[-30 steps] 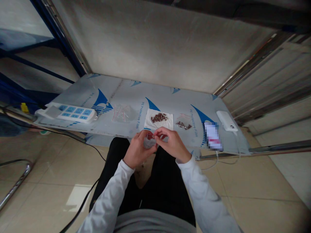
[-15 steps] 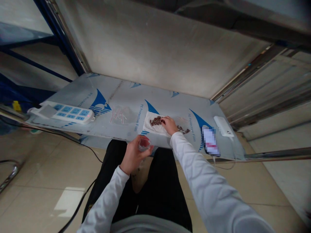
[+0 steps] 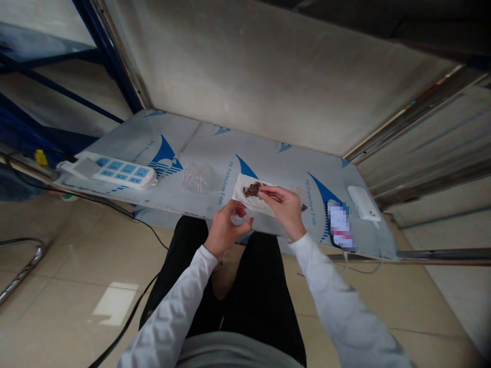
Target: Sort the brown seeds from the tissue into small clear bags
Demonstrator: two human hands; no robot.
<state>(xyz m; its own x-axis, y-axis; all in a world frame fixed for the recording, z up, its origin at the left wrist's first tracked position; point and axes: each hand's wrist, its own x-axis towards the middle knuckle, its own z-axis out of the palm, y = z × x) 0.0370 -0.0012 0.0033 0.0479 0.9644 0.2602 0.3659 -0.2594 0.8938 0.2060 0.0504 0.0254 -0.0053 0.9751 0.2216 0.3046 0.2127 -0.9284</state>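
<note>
A small clear plastic cup point(image 3: 240, 216) is gripped in my left hand point(image 3: 223, 230) just off the front edge of the shelf, with thumb and fingers around it. My right hand point(image 3: 287, 208) is over a white tissue point(image 3: 238, 193), its thumb and fingertips pinched together. Whatever those fingertips hold is too small to make out. Right by them a pile of small brown screw-like pieces point(image 3: 251, 190) lies on the tissue. Behind the right hand, a few dark pieces point(image 3: 304, 207) lie by a clear plastic bag, partly hidden.
A film-covered metal shelf point(image 3: 207, 148) bears everything. To the left lie a power strip point(image 3: 125, 173) and a crumpled clear zip bag point(image 3: 197, 179). At the right are a phone point(image 3: 340, 225) and a white power bank point(image 3: 362, 203) with cables. My legs are under the front edge.
My right hand has lifted slightly from the pile, its fingers now pinched at the pile's right edge. My left hand with the cup has come closer to the tissue. The view has shifted slightly.
</note>
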